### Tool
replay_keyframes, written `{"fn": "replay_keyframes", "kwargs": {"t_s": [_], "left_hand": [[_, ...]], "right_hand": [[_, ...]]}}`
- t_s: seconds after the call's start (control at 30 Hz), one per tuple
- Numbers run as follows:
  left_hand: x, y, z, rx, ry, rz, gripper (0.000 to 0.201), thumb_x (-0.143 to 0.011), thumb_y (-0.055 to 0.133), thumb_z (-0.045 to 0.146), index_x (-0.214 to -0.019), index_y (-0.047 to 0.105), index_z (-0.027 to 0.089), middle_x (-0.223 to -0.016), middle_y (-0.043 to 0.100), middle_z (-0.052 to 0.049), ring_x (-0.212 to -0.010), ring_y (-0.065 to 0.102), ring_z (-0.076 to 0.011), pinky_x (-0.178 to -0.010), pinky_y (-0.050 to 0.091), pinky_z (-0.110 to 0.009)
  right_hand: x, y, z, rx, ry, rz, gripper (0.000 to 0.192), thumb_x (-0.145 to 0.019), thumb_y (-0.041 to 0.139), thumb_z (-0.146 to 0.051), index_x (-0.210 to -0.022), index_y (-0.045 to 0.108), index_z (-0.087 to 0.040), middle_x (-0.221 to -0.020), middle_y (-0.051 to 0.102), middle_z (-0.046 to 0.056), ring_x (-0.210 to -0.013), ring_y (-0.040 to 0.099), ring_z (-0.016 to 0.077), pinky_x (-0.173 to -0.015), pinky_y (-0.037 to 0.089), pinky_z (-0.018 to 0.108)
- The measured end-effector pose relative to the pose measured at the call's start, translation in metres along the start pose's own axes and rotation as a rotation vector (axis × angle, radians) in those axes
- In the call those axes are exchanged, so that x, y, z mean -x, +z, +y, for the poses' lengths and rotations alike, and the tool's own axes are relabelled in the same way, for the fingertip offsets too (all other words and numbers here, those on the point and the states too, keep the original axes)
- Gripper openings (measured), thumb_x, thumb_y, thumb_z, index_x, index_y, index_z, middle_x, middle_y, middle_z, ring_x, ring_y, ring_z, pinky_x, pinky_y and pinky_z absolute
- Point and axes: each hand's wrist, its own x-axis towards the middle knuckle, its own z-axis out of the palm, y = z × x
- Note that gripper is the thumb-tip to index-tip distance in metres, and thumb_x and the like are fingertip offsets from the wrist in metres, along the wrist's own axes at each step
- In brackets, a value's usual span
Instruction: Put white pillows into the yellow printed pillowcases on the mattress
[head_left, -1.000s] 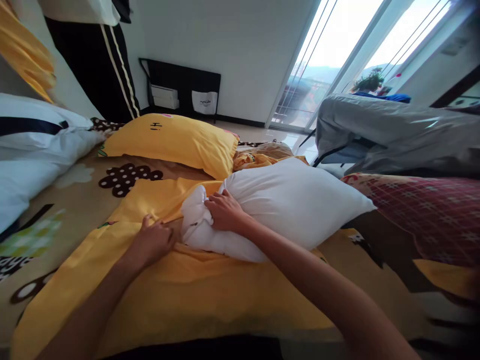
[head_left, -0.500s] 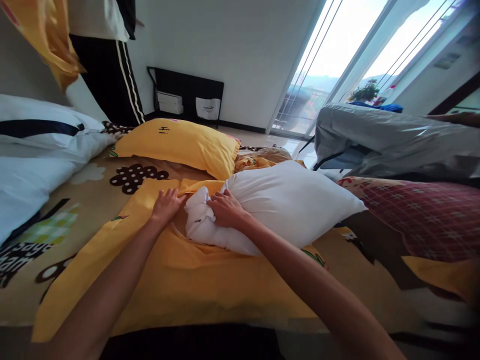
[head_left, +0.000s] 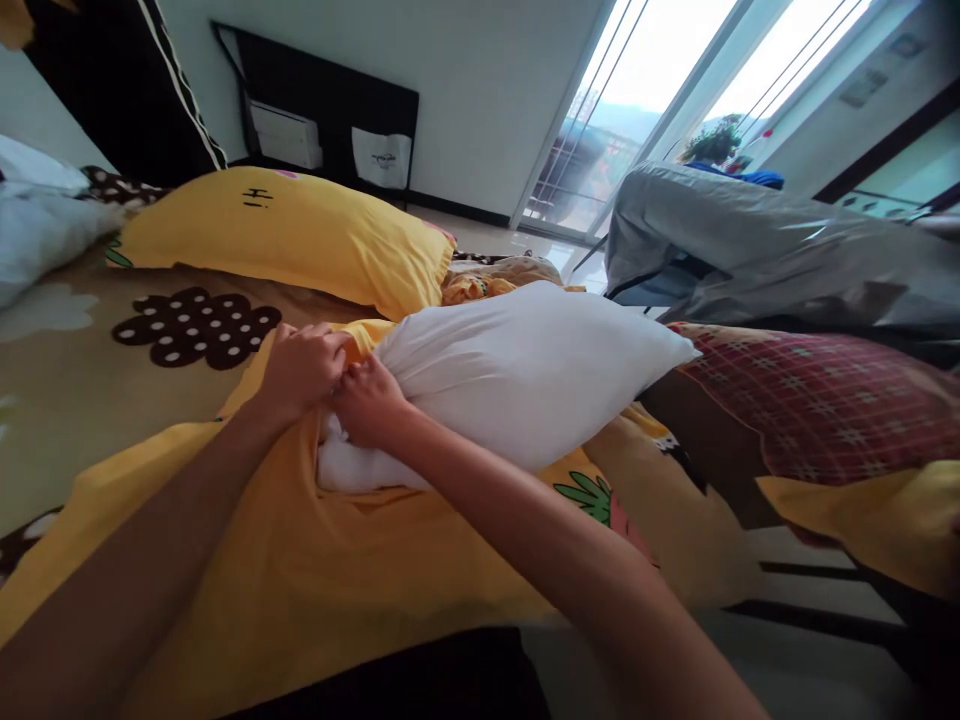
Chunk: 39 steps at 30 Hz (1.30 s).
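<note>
Gripping: right hand (head_left: 369, 402), one white pillow (head_left: 517, 370); left hand (head_left: 306, 366), one yellow pillowcase (head_left: 360, 560); one yellow pillow (head_left: 307, 235) beyond

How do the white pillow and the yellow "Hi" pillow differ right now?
Look: the white pillow shows no print; the yellow "Hi" pillow bears black lettering.
Contact: the left hand and right hand are at the white pillow's bunched left end; neither touches the yellow "Hi" pillow.
Place: the white pillow is nearer the camera, the yellow "Hi" pillow farther.
Shared: both look plump.
</note>
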Motion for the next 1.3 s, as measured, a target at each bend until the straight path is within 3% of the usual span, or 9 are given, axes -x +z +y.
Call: {"fn": "replay_keyframes", "kwargs": {"t_s": [0.17, 0.37, 0.53, 0.7, 0.83, 0.97, 1.1, 1.2, 1.3], "left_hand": [[0.001, -0.013, 0.021, 0.033, 0.036, -0.029, 0.029, -0.088, 0.040, 0.021, -0.090, 0.068, 0.017, -0.096, 0.065, -0.011, -0.094, 0.060, -0.0270, -0.083, 0.036, -0.042], [0.070, -0.022, 0.004, -0.214, 0.026, 0.024, 0.044, -0.085, 0.036, 0.011, -0.122, 0.060, 0.018, -0.108, 0.060, -0.017, -0.100, 0.054, -0.0350, -0.085, 0.036, -0.054], [0.109, -0.026, -0.011, -0.119, -0.065, -0.025, 0.058, -0.073, 0.048, 0.012, -0.130, 0.051, 0.017, -0.126, 0.052, -0.019, -0.106, 0.051, -0.0366, -0.083, 0.043, -0.053], [0.111, -0.034, 0.008, -0.026, 0.165, 0.050, 0.036, -0.078, 0.043, 0.008, -0.109, 0.061, 0.016, -0.119, 0.056, -0.017, -0.109, 0.051, -0.0322, -0.089, 0.043, -0.047], [0.108, -0.028, 0.009, -0.005, 0.479, -0.109, 0.025, -0.083, 0.041, 0.007, -0.084, 0.065, 0.017, -0.095, 0.066, -0.011, -0.101, 0.058, -0.0282, -0.094, 0.037, -0.050], [0.118, -0.023, -0.001, -0.013, 0.469, -0.279, 0.025, -0.084, 0.047, 0.018, -0.066, 0.063, 0.017, -0.068, 0.064, -0.009, -0.071, 0.060, -0.0235, -0.089, 0.038, -0.051], [0.132, -0.029, 0.004, 0.053, 0.469, -0.311, 0.024, -0.082, 0.053, 0.030, -0.067, 0.066, 0.019, -0.070, 0.066, -0.008, -0.073, 0.060, -0.0245, -0.088, 0.038, -0.051], [0.140, -0.033, 0.014, 0.113, 0.482, -0.347, 0.020, -0.078, 0.055, 0.028, -0.063, 0.066, 0.019, -0.067, 0.065, -0.007, -0.068, 0.060, -0.0226, -0.087, 0.039, -0.050], [0.148, -0.035, 0.026, 0.144, 0.482, -0.373, 0.019, -0.072, 0.055, 0.024, -0.054, 0.061, 0.019, -0.055, 0.060, -0.005, -0.056, 0.055, -0.0197, -0.079, 0.043, -0.045]], "right_hand": [[0.003, 0.008, 0.009, -0.080, 0.034, 0.026, 0.036, -0.087, 0.054, -0.028, -0.119, 0.060, -0.013, -0.136, 0.054, 0.017, -0.131, 0.042, 0.0307, -0.106, 0.034, 0.049], [-0.003, 0.014, 0.016, -0.163, 0.078, 0.087, 0.048, -0.084, 0.054, -0.028, -0.128, 0.053, -0.008, -0.132, 0.055, 0.017, -0.122, 0.049, 0.0292, -0.107, 0.032, 0.050], [0.009, 0.014, 0.004, -0.152, 0.071, 0.166, 0.052, -0.083, 0.055, -0.025, -0.130, 0.050, -0.003, -0.139, 0.049, 0.021, -0.130, 0.041, 0.0305, -0.111, 0.027, 0.050], [0.051, 0.016, -0.017, -0.103, 0.094, 0.373, 0.056, -0.091, 0.045, -0.024, -0.142, 0.038, -0.003, -0.153, 0.035, 0.020, -0.141, 0.026, 0.0309, -0.113, 0.022, 0.051], [0.094, 0.016, -0.028, -0.018, 0.106, 0.436, 0.052, -0.096, 0.031, -0.017, -0.147, 0.033, -0.007, -0.156, 0.032, 0.017, -0.143, 0.024, 0.0285, -0.110, 0.025, 0.051], [0.150, 0.041, -0.027, 0.095, 0.145, 0.541, 0.050, -0.099, 0.030, -0.018, -0.149, 0.032, -0.014, -0.151, 0.042, 0.013, -0.140, 0.033, 0.0264, -0.106, 0.028, 0.046], [0.195, 0.077, -0.019, 0.162, 0.042, 0.589, 0.047, -0.099, 0.039, -0.026, -0.147, 0.039, -0.022, -0.148, 0.048, 0.007, -0.143, 0.029, 0.0227, -0.104, 0.028, 0.042], [0.194, 0.082, -0.010, 0.175, 0.018, 0.571, 0.045, -0.100, 0.037, -0.026, -0.145, 0.041, -0.021, -0.149, 0.046, 0.008, -0.143, 0.028, 0.0240, -0.101, 0.028, 0.043], [0.164, 0.061, 0.001, 0.128, -0.004, 0.473, 0.040, -0.101, 0.032, -0.019, -0.136, 0.051, -0.021, -0.134, 0.059, 0.010, -0.128, 0.045, 0.0247, -0.094, 0.031, 0.042]]}}
